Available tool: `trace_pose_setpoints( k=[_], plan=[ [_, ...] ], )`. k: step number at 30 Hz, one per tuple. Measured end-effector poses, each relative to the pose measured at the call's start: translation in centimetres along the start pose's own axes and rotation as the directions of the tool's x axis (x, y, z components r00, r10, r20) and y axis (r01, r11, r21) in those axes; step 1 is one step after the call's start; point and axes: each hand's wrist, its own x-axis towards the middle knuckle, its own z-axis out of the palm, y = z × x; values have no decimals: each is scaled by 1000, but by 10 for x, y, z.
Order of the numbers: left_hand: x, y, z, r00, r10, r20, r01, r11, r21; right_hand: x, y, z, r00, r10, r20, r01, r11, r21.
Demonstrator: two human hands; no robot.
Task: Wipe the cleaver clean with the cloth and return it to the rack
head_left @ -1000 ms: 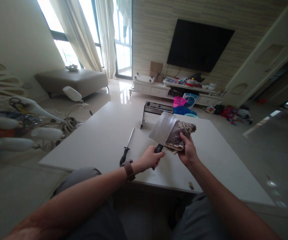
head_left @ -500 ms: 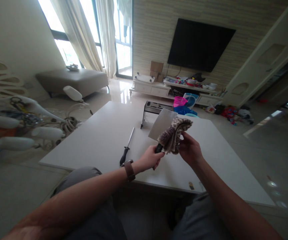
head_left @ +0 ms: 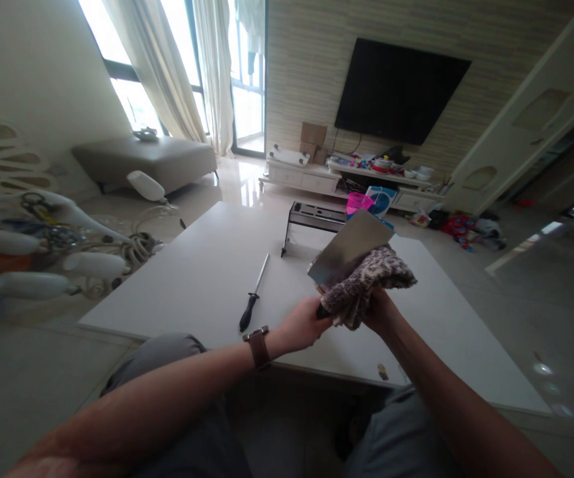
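A broad-bladed cleaver (head_left: 349, 247) is held up over the white table, its blade tilted toward the upper right. My left hand (head_left: 303, 325) is closed around its black handle. In my right hand (head_left: 381, 311) is a bunched brown-and-white patterned cloth (head_left: 371, 282), which lies against the near side of the blade and covers part of it. Most of my right fingers are hidden behind the cloth. To the left of my hands a honing steel (head_left: 254, 292) with a black handle lies on the table.
Beyond the cleaver, a black-and-grey knife rack (head_left: 311, 216) stands on the white table (head_left: 182, 279). A small sticker (head_left: 382, 372) is at the table's near edge. White lamp arms (head_left: 92, 265) are on the left; a pink basket (head_left: 359, 204) is behind the table.
The cleaver and cloth have shifted to the right and slightly lower, both hands with them. The blade has turned, showing a darker face, and the cloth is spread further right.
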Motion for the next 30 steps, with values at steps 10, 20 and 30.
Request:
trace_pose_setpoints(
  k=[10,20,30],
  plan=[
    [5,-9,0,984,178,24,-178,953,245,3,16,10,999,30,-27,-26,991,135],
    [9,-3,-6,998,-47,38,38,978,203,25,3,4,978,-91,-189,125,976,179],
    [6,-7,-4,987,-95,127,105,992,-69,11,-10,3,999,3,-54,5,989,147]
  ],
)
